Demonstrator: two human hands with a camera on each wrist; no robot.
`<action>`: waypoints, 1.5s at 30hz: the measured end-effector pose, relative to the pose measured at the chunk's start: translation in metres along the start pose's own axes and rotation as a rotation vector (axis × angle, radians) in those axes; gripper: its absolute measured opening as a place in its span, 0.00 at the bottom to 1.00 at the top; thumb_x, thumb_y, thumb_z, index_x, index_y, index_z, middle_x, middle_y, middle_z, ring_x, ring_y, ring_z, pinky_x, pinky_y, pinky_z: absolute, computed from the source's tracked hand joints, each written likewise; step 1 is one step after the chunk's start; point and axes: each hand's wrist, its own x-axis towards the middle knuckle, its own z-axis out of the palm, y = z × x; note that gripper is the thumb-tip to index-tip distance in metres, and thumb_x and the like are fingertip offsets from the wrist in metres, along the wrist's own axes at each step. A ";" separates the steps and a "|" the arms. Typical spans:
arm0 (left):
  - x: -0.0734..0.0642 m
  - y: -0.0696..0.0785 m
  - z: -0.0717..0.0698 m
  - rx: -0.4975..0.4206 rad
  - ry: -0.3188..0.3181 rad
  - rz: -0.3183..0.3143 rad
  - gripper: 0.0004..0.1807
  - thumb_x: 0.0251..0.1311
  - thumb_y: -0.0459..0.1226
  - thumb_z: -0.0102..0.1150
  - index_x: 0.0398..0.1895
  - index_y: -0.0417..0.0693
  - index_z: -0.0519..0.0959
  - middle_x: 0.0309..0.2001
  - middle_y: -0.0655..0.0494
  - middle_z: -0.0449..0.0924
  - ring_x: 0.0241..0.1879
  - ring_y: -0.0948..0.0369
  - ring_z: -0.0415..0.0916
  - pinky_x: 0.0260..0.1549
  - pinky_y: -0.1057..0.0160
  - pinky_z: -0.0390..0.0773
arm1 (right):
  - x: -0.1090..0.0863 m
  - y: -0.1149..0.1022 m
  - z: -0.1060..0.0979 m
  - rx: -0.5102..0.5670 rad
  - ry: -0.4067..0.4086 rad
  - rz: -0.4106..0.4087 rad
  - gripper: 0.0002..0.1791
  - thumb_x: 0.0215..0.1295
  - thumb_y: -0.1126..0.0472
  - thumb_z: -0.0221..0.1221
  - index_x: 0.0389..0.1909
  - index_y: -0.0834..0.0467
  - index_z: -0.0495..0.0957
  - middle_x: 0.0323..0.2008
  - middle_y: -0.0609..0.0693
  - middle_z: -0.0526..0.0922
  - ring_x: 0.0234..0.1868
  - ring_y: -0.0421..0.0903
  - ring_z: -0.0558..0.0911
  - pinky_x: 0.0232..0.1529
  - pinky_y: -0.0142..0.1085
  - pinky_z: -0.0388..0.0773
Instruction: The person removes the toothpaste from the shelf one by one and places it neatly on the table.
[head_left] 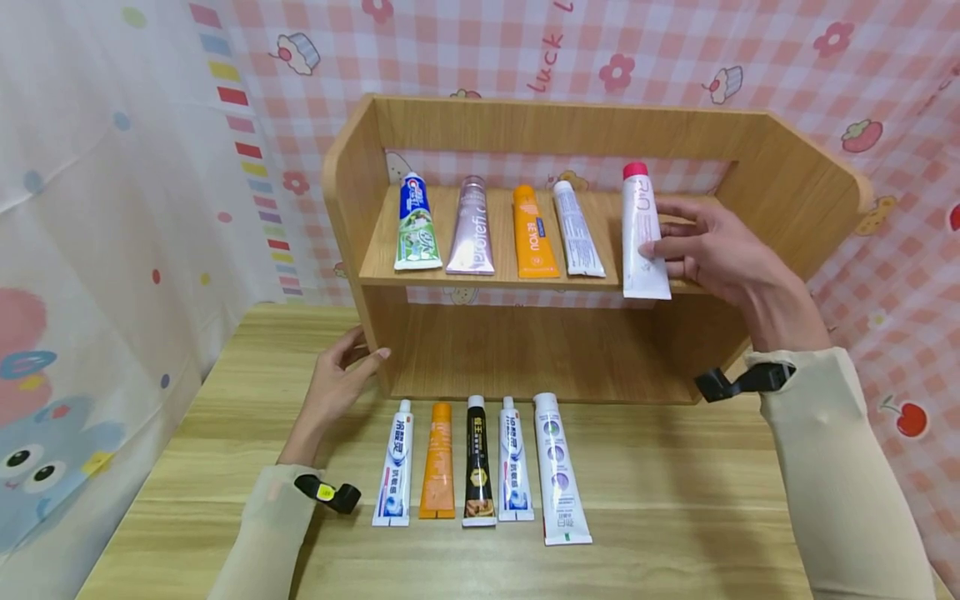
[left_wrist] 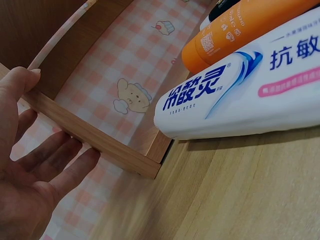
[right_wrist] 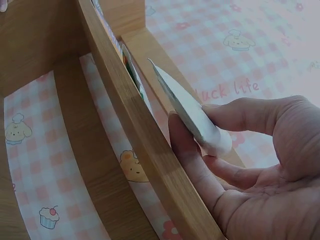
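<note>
My right hand (head_left: 723, 250) pinches a white toothpaste tube with a pink cap (head_left: 643, 242) between thumb and fingers, at the right end of the upper board. In the right wrist view the tube (right_wrist: 185, 107) appears edge-on, close over the front edge of the board (right_wrist: 135, 125). My left hand (head_left: 341, 375) holds the left side panel of the small wooden shelf (head_left: 347, 192). The left wrist view shows its thumb (left_wrist: 22, 80) and fingers (left_wrist: 70, 167) on opposite sides of that panel.
On the upper board lie a green-and-blue tube (head_left: 417, 225), a pink metallic tube (head_left: 471, 229), an orange tube (head_left: 534, 233) and a white tube (head_left: 579, 229). In front of the shelf, several tubes lie in a row on the wooden table (head_left: 660, 517), including a black one (head_left: 477, 467).
</note>
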 end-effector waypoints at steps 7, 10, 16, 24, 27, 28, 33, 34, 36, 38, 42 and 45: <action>0.000 0.000 0.000 -0.010 0.004 0.008 0.34 0.70 0.49 0.63 0.76 0.53 0.68 0.71 0.45 0.72 0.67 0.46 0.73 0.54 0.67 0.82 | -0.011 0.006 0.004 -0.005 0.046 -0.019 0.42 0.68 0.65 0.65 0.79 0.51 0.57 0.55 0.44 0.79 0.48 0.41 0.84 0.44 0.34 0.88; 0.000 0.001 0.001 -0.010 0.005 0.012 0.34 0.70 0.49 0.63 0.76 0.52 0.67 0.70 0.45 0.73 0.67 0.46 0.73 0.52 0.71 0.81 | -0.017 0.010 0.005 -0.032 0.070 -0.035 0.41 0.68 0.65 0.65 0.78 0.51 0.59 0.54 0.43 0.80 0.47 0.41 0.84 0.44 0.33 0.88; 0.000 0.000 0.000 -0.010 0.014 0.005 0.34 0.69 0.49 0.63 0.75 0.53 0.68 0.69 0.46 0.74 0.66 0.47 0.73 0.50 0.72 0.81 | -0.027 0.016 0.010 -0.053 0.081 -0.096 0.38 0.67 0.67 0.65 0.76 0.53 0.61 0.55 0.44 0.78 0.47 0.42 0.82 0.42 0.31 0.86; 0.001 0.001 0.001 -0.019 0.003 0.000 0.34 0.69 0.49 0.64 0.76 0.55 0.68 0.70 0.46 0.74 0.67 0.47 0.73 0.49 0.73 0.81 | -0.046 0.027 0.016 -0.078 0.098 -0.157 0.38 0.67 0.69 0.65 0.75 0.53 0.62 0.53 0.40 0.82 0.47 0.40 0.83 0.39 0.31 0.86; 0.000 0.002 0.001 -0.026 -0.001 -0.002 0.34 0.69 0.48 0.64 0.76 0.55 0.68 0.70 0.46 0.73 0.67 0.47 0.73 0.50 0.72 0.81 | -0.051 0.033 0.019 -0.025 0.054 -0.207 0.37 0.66 0.72 0.64 0.75 0.53 0.64 0.53 0.43 0.82 0.46 0.40 0.84 0.39 0.32 0.86; 0.000 0.002 0.001 -0.033 0.000 -0.004 0.34 0.69 0.48 0.64 0.76 0.54 0.68 0.70 0.46 0.73 0.67 0.47 0.73 0.50 0.73 0.81 | -0.052 0.035 0.020 -0.006 0.038 -0.219 0.37 0.66 0.73 0.64 0.74 0.53 0.65 0.53 0.43 0.82 0.46 0.40 0.84 0.39 0.32 0.86; 0.000 0.002 0.002 -0.022 -0.002 -0.019 0.35 0.69 0.49 0.63 0.76 0.54 0.67 0.71 0.46 0.72 0.68 0.47 0.72 0.57 0.62 0.82 | -0.057 0.043 0.026 0.056 -0.007 -0.270 0.36 0.65 0.76 0.63 0.72 0.55 0.67 0.53 0.44 0.85 0.47 0.39 0.87 0.40 0.31 0.86; -0.001 0.002 0.001 -0.018 0.001 -0.024 0.35 0.69 0.50 0.63 0.77 0.54 0.67 0.71 0.46 0.72 0.69 0.47 0.71 0.59 0.58 0.81 | -0.057 0.044 0.028 0.055 -0.012 -0.275 0.36 0.65 0.76 0.63 0.72 0.55 0.67 0.53 0.44 0.85 0.48 0.39 0.87 0.40 0.32 0.86; -0.001 0.001 0.000 -0.008 0.004 -0.027 0.36 0.69 0.51 0.63 0.77 0.54 0.66 0.71 0.46 0.72 0.69 0.46 0.71 0.62 0.49 0.80 | -0.058 0.046 0.031 0.055 -0.027 -0.288 0.36 0.65 0.77 0.62 0.72 0.55 0.66 0.53 0.45 0.85 0.49 0.40 0.87 0.41 0.32 0.87; -0.001 0.001 0.000 -0.001 0.003 -0.028 0.36 0.69 0.52 0.63 0.77 0.55 0.66 0.72 0.46 0.71 0.69 0.47 0.71 0.63 0.45 0.79 | -0.060 0.049 0.033 0.048 -0.039 -0.299 0.36 0.66 0.77 0.61 0.72 0.56 0.66 0.54 0.46 0.85 0.49 0.40 0.87 0.42 0.32 0.87; 0.000 -0.001 -0.001 -0.006 0.001 -0.012 0.35 0.69 0.50 0.63 0.77 0.54 0.66 0.72 0.46 0.71 0.68 0.47 0.72 0.61 0.53 0.81 | -0.064 0.058 0.036 0.034 -0.047 -0.320 0.37 0.66 0.77 0.61 0.74 0.56 0.64 0.55 0.47 0.84 0.50 0.40 0.87 0.43 0.32 0.87; 0.000 0.000 -0.001 -0.022 0.000 -0.004 0.34 0.70 0.49 0.63 0.76 0.52 0.67 0.71 0.45 0.72 0.68 0.46 0.72 0.56 0.65 0.82 | -0.065 0.064 0.039 0.040 -0.046 -0.342 0.37 0.65 0.78 0.61 0.74 0.57 0.65 0.55 0.47 0.84 0.50 0.41 0.87 0.43 0.32 0.87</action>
